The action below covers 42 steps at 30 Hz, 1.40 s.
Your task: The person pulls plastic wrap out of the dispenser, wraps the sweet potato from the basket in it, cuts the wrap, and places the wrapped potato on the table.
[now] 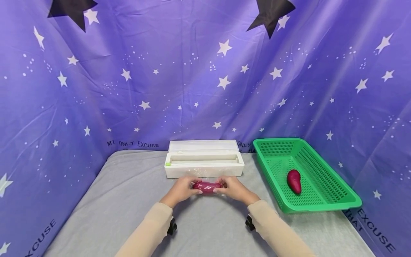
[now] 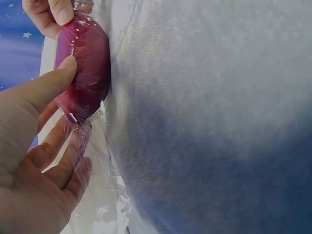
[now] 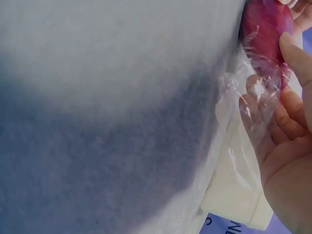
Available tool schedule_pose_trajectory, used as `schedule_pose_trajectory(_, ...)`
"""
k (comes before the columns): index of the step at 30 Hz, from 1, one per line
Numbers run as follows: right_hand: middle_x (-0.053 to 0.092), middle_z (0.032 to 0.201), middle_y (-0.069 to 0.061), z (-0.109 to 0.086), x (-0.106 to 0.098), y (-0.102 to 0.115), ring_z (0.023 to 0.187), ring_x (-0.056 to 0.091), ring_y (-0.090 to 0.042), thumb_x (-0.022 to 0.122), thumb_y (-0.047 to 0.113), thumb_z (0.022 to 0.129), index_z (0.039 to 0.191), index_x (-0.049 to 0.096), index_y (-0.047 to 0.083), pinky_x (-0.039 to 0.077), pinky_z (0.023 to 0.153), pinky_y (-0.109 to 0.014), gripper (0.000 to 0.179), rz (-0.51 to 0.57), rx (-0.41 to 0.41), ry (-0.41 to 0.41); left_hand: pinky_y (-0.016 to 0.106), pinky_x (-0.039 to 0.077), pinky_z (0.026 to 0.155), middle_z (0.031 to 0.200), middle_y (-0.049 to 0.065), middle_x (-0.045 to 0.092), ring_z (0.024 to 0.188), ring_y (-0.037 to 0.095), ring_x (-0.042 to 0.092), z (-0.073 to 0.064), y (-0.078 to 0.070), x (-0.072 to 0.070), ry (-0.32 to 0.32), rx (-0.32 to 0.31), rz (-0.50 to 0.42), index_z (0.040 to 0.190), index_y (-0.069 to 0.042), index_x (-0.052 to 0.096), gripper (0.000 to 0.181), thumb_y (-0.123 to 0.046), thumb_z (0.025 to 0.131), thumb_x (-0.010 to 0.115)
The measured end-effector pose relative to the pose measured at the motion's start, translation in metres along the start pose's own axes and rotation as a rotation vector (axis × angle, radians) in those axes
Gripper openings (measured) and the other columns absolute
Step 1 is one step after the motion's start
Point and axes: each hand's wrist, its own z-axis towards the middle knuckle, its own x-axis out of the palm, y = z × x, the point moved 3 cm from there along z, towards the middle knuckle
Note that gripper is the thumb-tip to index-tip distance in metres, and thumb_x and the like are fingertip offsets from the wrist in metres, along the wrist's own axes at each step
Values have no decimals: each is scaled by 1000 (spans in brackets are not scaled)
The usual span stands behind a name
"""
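Observation:
A purple-red sweet potato [image 1: 207, 186] lies on the grey tablecloth [image 1: 128, 200], wrapped in clear cling film [image 2: 92, 161]. My left hand [image 1: 181, 190] pinches its left end, thumb on top. My right hand [image 1: 234, 189] pinches its right end. In the left wrist view the sweet potato [image 2: 85, 68] shines under the film, with my thumb [image 2: 46, 90] pressed on it. The right wrist view shows film [image 3: 253, 97] bunched between my fingers [image 3: 287, 112] and the sweet potato [image 3: 265, 24]. Just behind stands an open white cling film dispenser box [image 1: 203, 163].
A green perforated plastic basket [image 1: 321, 178] sits at the right, holding another purple-red sweet potato [image 1: 294, 181]. A purple star-printed cloth [image 1: 96, 89] encloses the table at the back and both sides.

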Motion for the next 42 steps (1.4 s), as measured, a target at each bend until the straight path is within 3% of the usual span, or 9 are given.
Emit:
schedule_pose_trajectory(4, 66, 83, 5, -4, 0, -1, 59, 57, -10, 77, 29, 90, 106, 70, 11, 51, 48, -28, 25, 9, 1, 31, 39, 53, 86, 106, 6, 72, 97, 21, 66, -2, -4, -2, 33, 6, 3, 118, -7, 73, 43, -24, 81, 85)
schedule_pose_trajectory(10, 69, 85, 6, -9, 2, 2, 66, 60, -8, 77, 32, 90, 106, 71, 11, 52, 59, -26, 27, -18, -57, 49, 39, 53, 85, 104, 4, 72, 96, 19, 65, -7, -9, -5, 61, 3, 32, 116, -9, 74, 41, -28, 81, 85)
schedule_pose_trajectory(18, 68, 84, 7, -11, 3, 3, 71, 60, -6, 76, 29, 91, 108, 71, 8, 52, 64, -25, 27, -13, -96, 66, 39, 53, 86, 105, 5, 73, 96, 19, 66, -13, -13, -7, 46, 29, 72, 114, -6, 75, 40, -28, 82, 85)
schedule_pose_trajectory(23, 69, 86, 7, -9, 3, 3, 68, 59, -5, 74, 29, 92, 112, 72, 7, 52, 61, -25, 29, -7, -98, 74, 37, 54, 81, 100, 4, 73, 90, 17, 65, -15, -11, -6, 31, 6, 62, 113, -6, 75, 40, -29, 82, 85)
schedule_pose_trajectory(32, 70, 96, 4, -9, 4, 7, 79, 62, -7, 72, 29, 94, 116, 71, 6, 53, 71, -26, 31, -44, -110, 60, 36, 55, 78, 101, 6, 73, 87, 17, 67, -18, -8, -4, 32, -83, -8, 115, -5, 74, 44, -32, 82, 84)
schedule_pose_trajectory(42, 70, 105, -1, -9, 5, 11, 85, 62, -10, 68, 30, 97, 122, 69, 1, 53, 75, -28, 39, -54, -124, 53, 33, 56, 75, 96, 4, 74, 83, 14, 68, -23, -5, -3, 64, -96, -42, 109, -5, 75, 40, -35, 83, 83)
